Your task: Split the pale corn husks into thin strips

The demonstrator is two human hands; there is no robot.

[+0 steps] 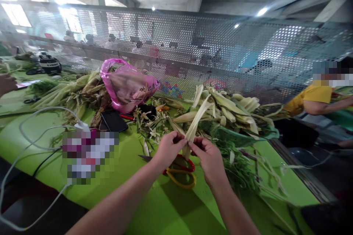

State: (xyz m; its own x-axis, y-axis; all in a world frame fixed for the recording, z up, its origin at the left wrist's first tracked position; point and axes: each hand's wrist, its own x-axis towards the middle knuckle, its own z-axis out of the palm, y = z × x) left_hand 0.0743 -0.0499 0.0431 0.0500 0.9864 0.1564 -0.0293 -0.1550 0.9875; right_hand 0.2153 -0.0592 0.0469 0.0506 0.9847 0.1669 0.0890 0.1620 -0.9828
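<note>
Between my two hands a pale corn husk (197, 119) stands up, pinched near its lower end. Thumb and fingers of my left hand (170, 147) close on its left side. My right hand (207, 154) grips the same husk from the right, fingertips close to the left ones. Under my hands lies a pair of scissors (180, 179) with red and yellow handles, its blade pointing left. Just beyond, small husk scraps (150, 126) are scattered. Past my right hand, a green basket (234, 136) holds a heap of husks (230, 108).
On the green table (129, 176), a pink plastic bag (124, 84) stands beside piled dry husks (85, 93). A black phone (114, 120) and white cables (41, 143) lie at left. Green stringy fibres (238, 169) are at right. A perforated metal screen (171, 44) runs behind; a person in yellow (317, 93) sits at right.
</note>
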